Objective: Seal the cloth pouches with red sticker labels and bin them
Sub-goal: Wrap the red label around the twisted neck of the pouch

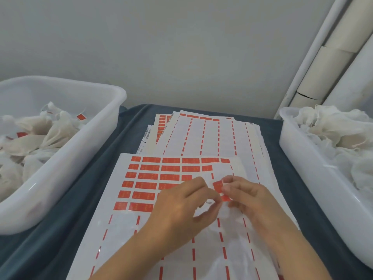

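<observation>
Both hands meet over the near sticker sheet [141, 199], which lies on the blue-covered desk [60, 229]. The right hand [248, 197] pinches a red sticker label [219, 186] between thumb and forefinger, its other fingers curled in; the label is lifted off the sheet and stands just above the hands' meeting point. The left hand [181, 205] has its fingers curled toward the right hand, pinching at something thin and pale right beside the label — likely the neck of a cloth pouch [228, 215], whose sheer white fabric lies under and between the wrists, though its outline is hard to tell against the white paper.

The near sheet keeps rows of red labels across its upper left part; its lower part shows only red dashes where labels have been peeled. Behind it lies a fanned stack of used sheets [212, 134], mostly bare.

To the left stands a white plastic bin [84, 150] holding pouches with red labels on them [50, 130]. To the right, a second white bin [302, 170] holds a heap of unlabelled white pouches [333, 130]. White pipes [323, 63] run up the grey wall at the right.
</observation>
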### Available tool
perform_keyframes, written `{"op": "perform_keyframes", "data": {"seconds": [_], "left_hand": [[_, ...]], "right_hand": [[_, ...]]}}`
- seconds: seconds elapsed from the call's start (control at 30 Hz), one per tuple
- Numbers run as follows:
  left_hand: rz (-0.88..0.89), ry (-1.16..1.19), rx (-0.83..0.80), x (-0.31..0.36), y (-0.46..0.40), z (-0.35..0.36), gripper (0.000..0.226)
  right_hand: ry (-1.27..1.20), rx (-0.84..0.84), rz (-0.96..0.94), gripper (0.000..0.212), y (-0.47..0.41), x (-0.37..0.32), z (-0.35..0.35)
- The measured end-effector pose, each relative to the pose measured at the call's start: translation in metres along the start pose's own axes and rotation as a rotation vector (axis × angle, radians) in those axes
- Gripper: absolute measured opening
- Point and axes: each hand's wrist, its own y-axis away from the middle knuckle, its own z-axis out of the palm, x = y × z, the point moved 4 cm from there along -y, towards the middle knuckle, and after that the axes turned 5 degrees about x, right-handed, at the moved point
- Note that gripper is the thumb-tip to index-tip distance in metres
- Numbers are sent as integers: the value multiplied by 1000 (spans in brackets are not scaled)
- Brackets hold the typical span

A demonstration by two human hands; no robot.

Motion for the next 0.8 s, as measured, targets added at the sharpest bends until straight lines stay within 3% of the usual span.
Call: {"op": "perform_keyframes", "data": {"seconds": [0.07,0.2,0.43,0.8], "left_hand": [[-18,1,12,-1,0,0,14],[-134,103,46,-4,-3,-3,34],[-158,149,75,-3,-2,-3,42],[-55,56,52,-3,1,3,41]], "right_hand": [[-16,48,-22,34,-1,0,-2],[-110,195,-129,39,1,-5,-8],[-53,-120,-245,67,11,-12,22],[-61,-18,-315,61,12,-14,19]]}}
